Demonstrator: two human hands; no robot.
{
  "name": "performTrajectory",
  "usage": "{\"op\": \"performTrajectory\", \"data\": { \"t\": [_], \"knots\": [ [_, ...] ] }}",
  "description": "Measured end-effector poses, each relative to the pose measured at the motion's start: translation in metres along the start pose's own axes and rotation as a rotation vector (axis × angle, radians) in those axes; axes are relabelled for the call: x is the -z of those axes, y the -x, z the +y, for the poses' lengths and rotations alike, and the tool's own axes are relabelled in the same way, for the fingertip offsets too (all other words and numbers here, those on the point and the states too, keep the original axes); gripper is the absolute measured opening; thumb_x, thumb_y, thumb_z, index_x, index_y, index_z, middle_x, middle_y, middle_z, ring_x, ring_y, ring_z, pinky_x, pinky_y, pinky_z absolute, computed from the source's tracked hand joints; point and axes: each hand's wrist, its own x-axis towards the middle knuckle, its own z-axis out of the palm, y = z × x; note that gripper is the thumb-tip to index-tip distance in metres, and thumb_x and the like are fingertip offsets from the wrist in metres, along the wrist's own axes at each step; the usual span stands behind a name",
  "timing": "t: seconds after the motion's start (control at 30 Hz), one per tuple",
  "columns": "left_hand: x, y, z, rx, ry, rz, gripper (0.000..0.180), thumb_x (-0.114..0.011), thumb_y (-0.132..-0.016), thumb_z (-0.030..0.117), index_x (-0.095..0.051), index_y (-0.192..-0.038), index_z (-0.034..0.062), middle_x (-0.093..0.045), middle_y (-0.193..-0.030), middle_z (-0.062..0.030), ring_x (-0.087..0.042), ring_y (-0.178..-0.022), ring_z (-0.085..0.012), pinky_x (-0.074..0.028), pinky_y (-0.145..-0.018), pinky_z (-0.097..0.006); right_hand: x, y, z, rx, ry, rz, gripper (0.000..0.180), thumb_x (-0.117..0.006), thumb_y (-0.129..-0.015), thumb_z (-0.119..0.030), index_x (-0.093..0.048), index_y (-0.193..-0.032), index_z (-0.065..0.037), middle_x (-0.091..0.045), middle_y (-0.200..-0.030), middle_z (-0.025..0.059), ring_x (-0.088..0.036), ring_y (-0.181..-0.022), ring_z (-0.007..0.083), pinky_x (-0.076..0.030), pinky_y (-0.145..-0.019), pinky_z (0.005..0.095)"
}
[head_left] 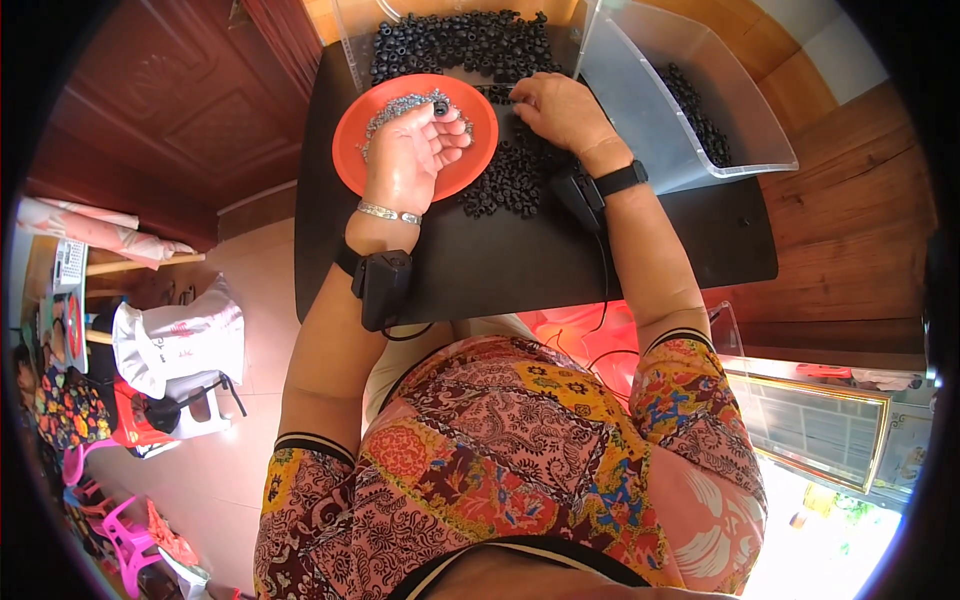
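Observation:
My left hand is palm up over a round orange-red plate. Its thumb and forefinger pinch a small black round plastic part, while the other fingers curl loosely. Small silver metal pieces lie heaped in the plate, partly hidden by this hand. My right hand reaches down to the right of the plate, fingertips together at the edge of the black parts. Whatever those fingers hold is too small to make out. Below it, a pile of small black parts is spread on the black tabletop.
A clear bin with many larger black parts stands at the back. On the right, a translucent plastic tub holds more black pieces. Black devices are strapped to both wrists, with cables hanging. A red stool is under the table's front edge.

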Motion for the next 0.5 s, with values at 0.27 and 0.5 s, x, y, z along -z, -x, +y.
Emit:
{"op": "performTrajectory", "data": {
  "t": [0.27, 0.5],
  "knots": [
    [-0.002, -0.001, -0.001, 0.003, 0.005, 0.007, 0.025, -0.049, -0.091, 0.025, -0.059, -0.092, 0.0021, -0.062, -0.086, -0.0084, -0.060, -0.084, -0.0228, -0.045, -0.078, -0.033, -0.006, -0.005, 0.001, 0.025, 0.006, -0.093, 0.017, -0.061, -0.077, -0.016, -0.067, -0.090, -0.008, -0.066, -0.083, 0.0155, -0.063, -0.082, 0.0317, -0.051, -0.074, 0.0405],
    [-0.009, 0.005, -0.001, -0.011, 0.003, 0.014, 0.024, -0.051, -0.087, 0.026, -0.060, -0.086, 0.0034, -0.063, -0.084, -0.0083, -0.060, -0.077, -0.0205, -0.044, -0.072, -0.030, 0.014, -0.003, -0.019, -0.115, -1.078, -0.081, 0.022, -0.056, -0.091, -0.014, -0.063, -0.108, -0.002, -0.064, -0.092, -0.0002, -0.057, -0.086, 0.0088, -0.046, -0.080, 0.0243]
  ]
}}
